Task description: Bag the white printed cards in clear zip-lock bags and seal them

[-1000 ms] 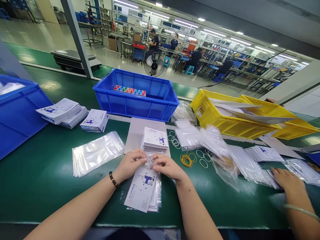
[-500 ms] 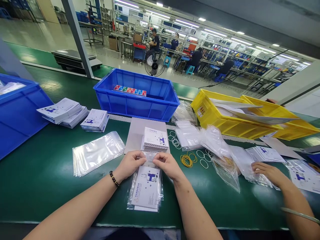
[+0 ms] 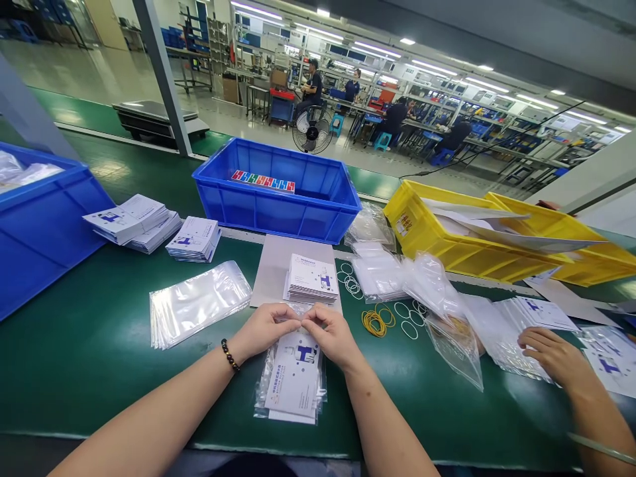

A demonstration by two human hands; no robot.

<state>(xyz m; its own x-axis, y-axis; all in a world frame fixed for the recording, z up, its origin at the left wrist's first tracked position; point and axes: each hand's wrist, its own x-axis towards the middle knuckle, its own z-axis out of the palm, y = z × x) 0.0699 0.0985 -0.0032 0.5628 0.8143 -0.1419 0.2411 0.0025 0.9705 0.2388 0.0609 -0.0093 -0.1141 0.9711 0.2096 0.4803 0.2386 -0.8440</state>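
Observation:
A clear plastic bag (image 3: 322,387) with a printed white booklet (image 3: 293,377) inside lies before me on top of more bagged booklets. My left hand (image 3: 272,328) pinches the bag's far end between thumb and fingers. Close beside it, my right hand (image 3: 328,331) pinches the same end, the thumbs nearly touching. Just beyond my hands a stack of booklets (image 3: 313,277) sits on a grey board (image 3: 271,265). Flat clear bags (image 3: 201,305) lie fanned out to the left of my left hand.
A blue bin (image 3: 275,212) stands behind the board, another blue bin (image 3: 40,232) at far left, yellow bins (image 3: 467,258) at right. Booklet stacks (image 3: 193,238) lie left. Rubber bands (image 3: 375,323) and filled bags (image 3: 382,275) lie right. A co-worker's hand (image 3: 549,351) touches bags at right.
My hands have drawn closer together along the bag's far end. The co-worker's hand at right has shifted slightly nearer to the table's front edge. The whole view has shifted a little.

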